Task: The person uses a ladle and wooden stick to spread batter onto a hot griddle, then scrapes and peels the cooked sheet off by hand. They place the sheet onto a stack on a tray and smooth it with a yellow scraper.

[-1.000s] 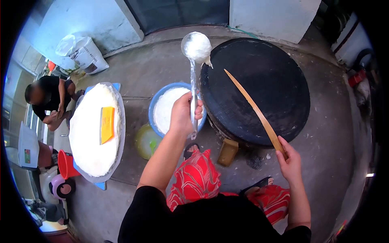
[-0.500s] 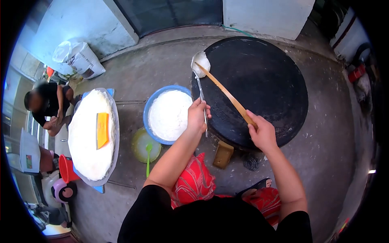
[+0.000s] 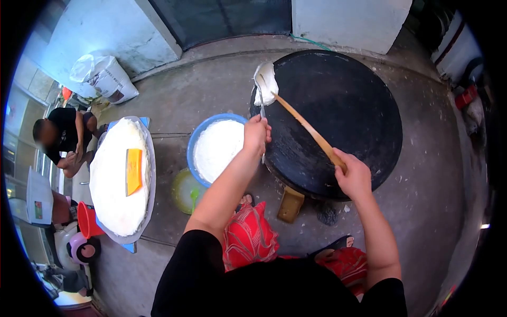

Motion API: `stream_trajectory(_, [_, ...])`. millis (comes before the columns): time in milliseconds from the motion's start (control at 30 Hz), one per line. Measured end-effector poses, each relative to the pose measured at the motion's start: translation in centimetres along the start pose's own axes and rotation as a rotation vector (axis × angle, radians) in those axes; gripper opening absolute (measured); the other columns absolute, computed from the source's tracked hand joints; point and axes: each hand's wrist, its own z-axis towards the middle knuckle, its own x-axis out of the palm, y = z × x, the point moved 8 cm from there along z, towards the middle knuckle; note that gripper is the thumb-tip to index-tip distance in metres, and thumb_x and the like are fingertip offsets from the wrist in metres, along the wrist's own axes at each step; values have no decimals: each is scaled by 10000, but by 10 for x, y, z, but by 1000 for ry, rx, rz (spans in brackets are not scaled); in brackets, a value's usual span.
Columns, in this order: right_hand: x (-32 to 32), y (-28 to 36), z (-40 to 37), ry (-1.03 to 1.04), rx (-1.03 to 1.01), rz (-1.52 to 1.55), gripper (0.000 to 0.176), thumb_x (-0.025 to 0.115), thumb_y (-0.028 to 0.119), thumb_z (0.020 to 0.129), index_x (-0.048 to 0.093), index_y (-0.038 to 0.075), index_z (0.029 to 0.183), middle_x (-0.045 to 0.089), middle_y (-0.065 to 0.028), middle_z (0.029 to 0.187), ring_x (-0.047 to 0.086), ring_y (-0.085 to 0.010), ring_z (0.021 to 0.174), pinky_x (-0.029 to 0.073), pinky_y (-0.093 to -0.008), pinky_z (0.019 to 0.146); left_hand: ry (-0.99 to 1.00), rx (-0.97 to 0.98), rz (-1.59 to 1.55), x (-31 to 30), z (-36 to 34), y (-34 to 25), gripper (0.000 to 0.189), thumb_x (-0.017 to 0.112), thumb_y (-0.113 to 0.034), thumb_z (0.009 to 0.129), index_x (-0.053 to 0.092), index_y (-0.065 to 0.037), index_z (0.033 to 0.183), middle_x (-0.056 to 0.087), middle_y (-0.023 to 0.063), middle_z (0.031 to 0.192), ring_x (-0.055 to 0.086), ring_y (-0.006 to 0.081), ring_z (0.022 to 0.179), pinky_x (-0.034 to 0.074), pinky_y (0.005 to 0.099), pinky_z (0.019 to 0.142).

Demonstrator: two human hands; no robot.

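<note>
The left hand (image 3: 255, 133) grips the ladle (image 3: 262, 110), newly tipped to bring white batter (image 3: 269, 84) over the black griddle's (image 3: 338, 119) far-left edge, perhaps touching. The wooden spatula (image 3: 309, 127), clasped in the right hand (image 3: 353, 173), has shifted its tip to the batter's right side.

Ladle (image 3: 262, 107) holds white dough (image 3: 268, 83); curved wooden blade (image 3: 307, 127) slants, tip beside it.

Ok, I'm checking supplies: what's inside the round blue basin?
The round blue basin holds a thick-looking white mass. The mass hides whatever lies beneath, and the bare left forearm covers the basin's lower right side.
</note>
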Motion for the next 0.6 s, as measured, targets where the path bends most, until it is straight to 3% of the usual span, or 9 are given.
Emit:
stream_trajectory(67, [-6, -2, -9, -27, -5, -59, 415, 548, 67, 693, 551, 154, 1099, 546, -79, 747, 563, -260, 707, 458, -359, 614, 39, -131, -226, 4, 4, -14, 167, 382, -108, 878, 449, 4, 983, 473, 74, 639, 426, 113, 457, 354, 221, 366])
stream_trajectory(133, [-4, 8, -19, -105, -233, -204, 435, 550, 58, 683, 545, 146, 1109, 508, -70, 700, 536, -254, 632, 445, -369, 561, 103, -158, -287, 6, 5, -32, 221, 352, -134, 894, 434, 36, 1010, 468, 86, 669, 410, 110, 473, 346, 218, 376])
stream_trajectory(233, [25, 11, -21, -94, -418, -341, 454, 542, 58, 661, 542, 114, 1111, 492, -40, 703, 502, -209, 599, 418, -325, 538, 455, -372, -785, 31, -7, -56, 284, 349, -150, 905, 415, 74, 1066, 443, 67, 706, 381, 93, 513, 347, 211, 417])
stream_trajectory(267, [36, 15, -22, -83, -504, -395, 456, 537, 62, 655, 542, 103, 1110, 493, -31, 712, 498, -194, 605, 410, -308, 539, 455, -374, -786, 30, -6, -60, 284, 349, -150, 905, 415, 74, 1066, 443, 67, 706, 381, 93, 513, 347, 211, 417])
stream_trajectory(300, [42, 18, -17, -106, -548, -447, 455, 510, 80, 661, 535, 92, 1115, 487, -24, 729, 490, -172, 621, 399, -288, 552, 595, -425, -953, 40, -16, -74, 302, 348, -146, 903, 402, 81, 1095, 439, 62, 704, 382, 92, 512, 351, 211, 420])
stream_trajectory(333, [47, 18, -8, -104, -547, -448, 455, 510, 80, 661, 535, 92, 1115, 487, -24, 729, 490, -172, 621, 399, -288, 552, 735, -476, -1120, 49, -28, -89, 323, 348, -142, 901, 389, 89, 1123, 435, 57, 702, 384, 92, 512, 354, 210, 423])
stream_trajectory(467, [50, 22, 39, -163, -514, -633, 437, 487, 93, 719, 506, 92, 1156, 494, -30, 772, 481, -170, 630, 396, -291, 551, 813, -514, -1243, 52, -49, -113, 325, 314, -180, 922, 405, 63, 1120, 436, 41, 700, 390, 89, 503, 354, 212, 409])
stream_trajectory(533, [47, 22, 53, -130, -400, -588, 413, 516, 93, 727, 527, 119, 1140, 537, -60, 799, 528, -215, 669, 429, -321, 587, 832, -544, -1263, 44, -58, -112, 336, 313, -177, 922, 396, 68, 1137, 429, 38, 693, 384, 87, 497, 351, 214, 405])
stream_trajectory(600, [37, -7, 62, -169, 3, 92, 391, 532, 104, 715, 557, 154, 1102, 571, -97, 834, 566, -259, 729, 460, -350, 652, 886, -513, -1279, 28, -72, -110, 373, 288, -134, 916, 340, 86, 1212, 417, 36, 681, 394, 103, 512, 371, 236, 435])
